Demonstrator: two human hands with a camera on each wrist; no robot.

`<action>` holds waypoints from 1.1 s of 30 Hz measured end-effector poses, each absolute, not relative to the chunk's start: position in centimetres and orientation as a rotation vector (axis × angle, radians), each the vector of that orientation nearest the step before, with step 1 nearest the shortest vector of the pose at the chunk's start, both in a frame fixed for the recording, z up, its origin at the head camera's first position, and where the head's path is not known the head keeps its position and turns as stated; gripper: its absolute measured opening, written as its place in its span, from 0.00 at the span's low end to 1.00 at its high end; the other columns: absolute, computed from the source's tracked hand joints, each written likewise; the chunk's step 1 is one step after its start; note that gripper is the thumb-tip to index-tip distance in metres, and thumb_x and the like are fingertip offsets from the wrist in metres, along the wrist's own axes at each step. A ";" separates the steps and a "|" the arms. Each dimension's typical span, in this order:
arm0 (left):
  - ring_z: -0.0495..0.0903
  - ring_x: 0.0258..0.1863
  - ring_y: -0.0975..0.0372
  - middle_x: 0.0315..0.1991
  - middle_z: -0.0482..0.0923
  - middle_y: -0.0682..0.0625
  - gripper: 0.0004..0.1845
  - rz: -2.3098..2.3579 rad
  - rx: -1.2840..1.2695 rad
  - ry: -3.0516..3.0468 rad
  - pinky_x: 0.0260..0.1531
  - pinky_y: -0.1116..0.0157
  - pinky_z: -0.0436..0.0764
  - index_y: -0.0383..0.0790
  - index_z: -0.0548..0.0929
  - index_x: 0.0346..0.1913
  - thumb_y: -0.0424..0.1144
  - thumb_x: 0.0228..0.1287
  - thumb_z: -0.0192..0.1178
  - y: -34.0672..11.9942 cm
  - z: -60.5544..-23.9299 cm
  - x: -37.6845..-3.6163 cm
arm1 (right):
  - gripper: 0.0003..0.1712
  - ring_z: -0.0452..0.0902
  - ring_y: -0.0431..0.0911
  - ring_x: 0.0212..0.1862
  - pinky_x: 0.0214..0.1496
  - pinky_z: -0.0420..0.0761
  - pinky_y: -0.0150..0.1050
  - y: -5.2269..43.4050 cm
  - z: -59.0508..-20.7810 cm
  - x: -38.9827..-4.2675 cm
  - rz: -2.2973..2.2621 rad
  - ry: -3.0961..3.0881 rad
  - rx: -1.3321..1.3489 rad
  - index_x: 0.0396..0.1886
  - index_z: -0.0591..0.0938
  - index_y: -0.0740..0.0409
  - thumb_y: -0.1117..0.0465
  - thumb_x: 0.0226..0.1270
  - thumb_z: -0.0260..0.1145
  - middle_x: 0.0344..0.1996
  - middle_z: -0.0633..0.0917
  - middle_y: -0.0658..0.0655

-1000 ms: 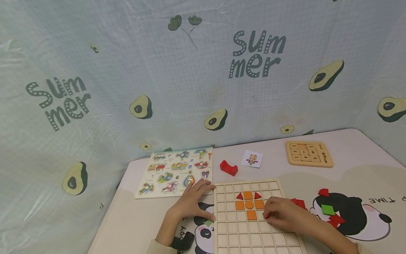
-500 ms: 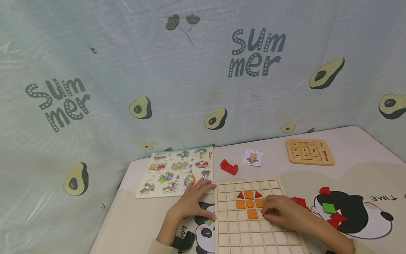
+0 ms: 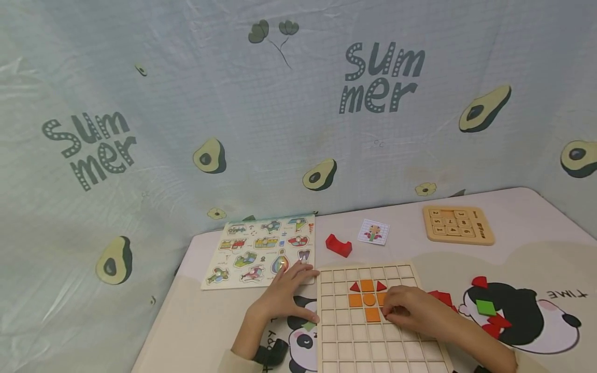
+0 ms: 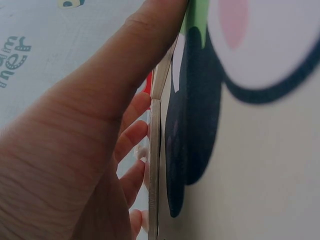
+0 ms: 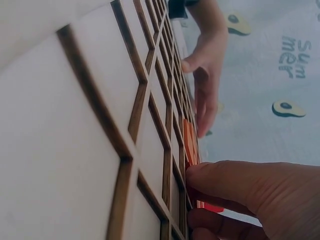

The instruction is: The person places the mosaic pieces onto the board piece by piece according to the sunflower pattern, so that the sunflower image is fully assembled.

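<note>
My right hand (image 3: 412,311) pinches a small red piece (image 3: 384,313) between thumb and fingers, low over a wooden grid board (image 3: 342,334). The fingers mostly cover the piece, beside the lower orange square (image 3: 372,314). On the board, orange squares surround an orange disc (image 3: 369,300), the right one partly hidden by the hand. Red triangles (image 3: 355,287) flank the top square (image 3: 367,285). My left hand (image 3: 280,300) is spread at the board's left edge, thumb tip against the edge, fingers reaching over the corner of a picture puzzle (image 3: 266,258).
Behind the board lie a red U-shaped block (image 3: 338,245), a pattern card (image 3: 373,232) and a wooden number puzzle (image 3: 458,225). To the right are loose red pieces (image 3: 497,320) and a green one (image 3: 486,307). A patterned curtain (image 3: 261,103) rises behind the table.
My right hand has shifted slightly left with the red piece, closer to the lower orange square, and the fingers now cover more of the right orange square. The left hand stays put.
</note>
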State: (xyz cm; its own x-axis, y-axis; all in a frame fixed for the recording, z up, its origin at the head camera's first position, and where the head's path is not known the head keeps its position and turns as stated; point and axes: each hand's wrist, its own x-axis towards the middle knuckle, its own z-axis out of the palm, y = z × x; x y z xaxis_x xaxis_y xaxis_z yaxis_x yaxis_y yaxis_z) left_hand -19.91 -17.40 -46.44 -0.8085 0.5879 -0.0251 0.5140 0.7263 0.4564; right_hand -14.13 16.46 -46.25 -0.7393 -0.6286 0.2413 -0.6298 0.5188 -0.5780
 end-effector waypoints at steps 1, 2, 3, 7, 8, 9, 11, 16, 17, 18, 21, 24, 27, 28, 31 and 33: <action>0.47 0.77 0.51 0.70 0.62 0.51 0.49 0.651 0.884 2.762 0.73 0.41 0.42 0.53 0.70 0.69 0.61 0.39 0.77 -17.4 -46.4 -19.9 | 0.09 0.72 0.33 0.37 0.39 0.81 0.31 16.4 -46.3 -14.1 1.041 -2.734 1.136 0.30 0.84 0.43 0.64 0.61 0.70 0.34 0.80 0.40; 0.48 0.76 0.50 0.70 0.63 0.51 0.49 0.650 0.884 2.764 0.73 0.41 0.42 0.53 0.70 0.68 0.61 0.39 0.77 -17.3 -46.4 -19.9 | 0.09 0.72 0.33 0.37 0.38 0.81 0.31 16.4 -46.2 -14.2 1.038 -2.730 1.142 0.30 0.84 0.43 0.64 0.61 0.70 0.34 0.80 0.40; 0.48 0.77 0.51 0.70 0.62 0.51 0.49 0.644 0.877 2.765 0.73 0.41 0.42 0.53 0.70 0.68 0.61 0.39 0.77 -17.3 -46.3 -19.8 | 0.08 0.72 0.33 0.37 0.38 0.81 0.30 16.3 -46.2 -14.2 1.039 -2.729 1.145 0.30 0.84 0.44 0.64 0.62 0.70 0.34 0.80 0.40; 0.48 0.77 0.51 0.70 0.62 0.52 0.49 0.637 0.858 2.768 0.74 0.42 0.41 0.54 0.70 0.68 0.61 0.39 0.77 -17.1 -46.3 -19.8 | 0.08 0.72 0.32 0.37 0.37 0.81 0.30 16.5 -46.3 -14.3 1.046 -2.739 1.152 0.32 0.84 0.44 0.64 0.62 0.70 0.35 0.80 0.40; 0.48 0.77 0.51 0.70 0.62 0.52 0.49 0.638 0.858 2.769 0.74 0.42 0.42 0.54 0.70 0.68 0.61 0.39 0.77 -17.1 -46.3 -19.8 | 0.08 0.72 0.32 0.37 0.37 0.81 0.29 16.6 -46.3 -14.3 1.051 -2.742 1.149 0.32 0.84 0.45 0.64 0.62 0.70 0.36 0.80 0.39; 0.48 0.77 0.52 0.70 0.62 0.52 0.49 0.638 0.855 2.769 0.74 0.43 0.41 0.54 0.70 0.69 0.61 0.39 0.77 -17.1 -46.4 -19.8 | 0.08 0.72 0.31 0.37 0.36 0.80 0.29 16.8 -46.3 -14.3 1.050 -2.741 1.147 0.33 0.84 0.45 0.65 0.61 0.70 0.36 0.80 0.39; 0.48 0.77 0.51 0.70 0.62 0.51 0.49 0.643 0.859 2.769 0.74 0.42 0.42 0.54 0.70 0.68 0.61 0.39 0.77 -17.1 -46.3 -19.8 | 0.08 0.72 0.31 0.36 0.35 0.79 0.29 17.3 -46.2 -14.3 1.049 -2.726 1.148 0.34 0.85 0.45 0.65 0.61 0.70 0.36 0.80 0.40; 0.48 0.77 0.50 0.70 0.62 0.51 0.50 0.647 0.862 2.761 0.73 0.41 0.42 0.53 0.70 0.69 0.61 0.39 0.77 -17.2 -46.4 -19.8 | 0.08 0.69 0.29 0.32 0.28 0.75 0.26 19.1 -45.8 -14.6 1.059 -2.636 1.179 0.34 0.83 0.47 0.66 0.61 0.70 0.34 0.79 0.41; 0.48 0.77 0.50 0.70 0.62 0.51 0.50 0.648 0.861 2.758 0.73 0.41 0.42 0.53 0.70 0.69 0.61 0.39 0.77 -17.2 -46.3 -19.8 | 0.09 0.68 0.28 0.31 0.28 0.74 0.26 19.5 -45.7 -14.6 1.066 -2.626 1.180 0.34 0.83 0.46 0.66 0.61 0.70 0.34 0.79 0.41; 0.48 0.77 0.50 0.70 0.62 0.51 0.50 0.648 0.861 2.757 0.73 0.40 0.43 0.53 0.70 0.69 0.61 0.39 0.77 -17.2 -46.3 -19.8 | 0.08 0.67 0.28 0.30 0.26 0.73 0.25 20.0 -45.6 -14.6 1.068 -2.619 1.183 0.34 0.83 0.47 0.66 0.61 0.70 0.33 0.78 0.40; 0.47 0.77 0.51 0.70 0.62 0.51 0.50 0.645 0.858 2.757 0.73 0.41 0.42 0.52 0.70 0.69 0.60 0.39 0.77 -17.2 -46.2 -19.8 | 0.07 0.65 0.27 0.28 0.24 0.71 0.24 21.0 -45.3 -14.8 1.074 -2.624 1.188 0.34 0.82 0.47 0.65 0.62 0.70 0.31 0.78 0.42; 0.48 0.77 0.51 0.70 0.63 0.51 0.50 0.643 0.860 2.758 0.73 0.41 0.42 0.52 0.70 0.69 0.60 0.39 0.77 -17.2 -46.1 -19.7 | 0.08 0.65 0.27 0.28 0.25 0.71 0.25 21.9 -44.9 -15.0 1.061 -2.684 1.159 0.34 0.82 0.48 0.65 0.61 0.71 0.30 0.77 0.41; 0.48 0.76 0.50 0.70 0.63 0.51 0.50 0.645 0.864 2.760 0.73 0.41 0.42 0.52 0.70 0.68 0.60 0.39 0.77 -17.2 -46.1 -19.7 | 0.07 0.66 0.28 0.30 0.26 0.73 0.27 22.7 -44.6 -15.2 1.047 -2.733 1.141 0.34 0.82 0.48 0.64 0.61 0.71 0.31 0.79 0.43; 0.48 0.76 0.50 0.70 0.63 0.50 0.49 0.649 0.868 2.759 0.73 0.40 0.42 0.51 0.70 0.68 0.60 0.39 0.77 -17.2 -46.1 -19.7 | 0.06 0.67 0.28 0.30 0.26 0.74 0.28 23.1 -44.5 -15.2 1.041 -2.760 1.127 0.34 0.82 0.48 0.63 0.61 0.71 0.31 0.79 0.43; 0.48 0.76 0.50 0.70 0.63 0.50 0.49 0.654 0.880 2.756 0.73 0.40 0.43 0.51 0.70 0.68 0.60 0.39 0.77 -17.2 -46.1 -19.7 | 0.06 0.67 0.29 0.31 0.27 0.75 0.29 24.1 -44.3 -15.3 1.023 -2.854 1.071 0.34 0.83 0.48 0.62 0.60 0.72 0.32 0.80 0.43; 0.48 0.76 0.50 0.70 0.63 0.50 0.49 0.655 0.885 2.755 0.73 0.39 0.43 0.51 0.70 0.68 0.60 0.39 0.77 -17.2 -46.1 -19.7 | 0.07 0.68 0.30 0.31 0.27 0.75 0.29 24.7 -44.3 -15.3 1.016 -2.910 1.029 0.33 0.83 0.48 0.62 0.58 0.73 0.33 0.80 0.43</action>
State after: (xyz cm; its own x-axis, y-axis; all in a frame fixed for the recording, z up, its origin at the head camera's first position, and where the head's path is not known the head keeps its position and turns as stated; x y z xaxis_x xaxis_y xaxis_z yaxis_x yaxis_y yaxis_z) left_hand -19.71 -17.25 -46.09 -0.8079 0.5885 -0.0308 0.5116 0.7264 0.4589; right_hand -15.31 24.75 -44.30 -0.7943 -0.5991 0.1010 -0.5319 0.6052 -0.5923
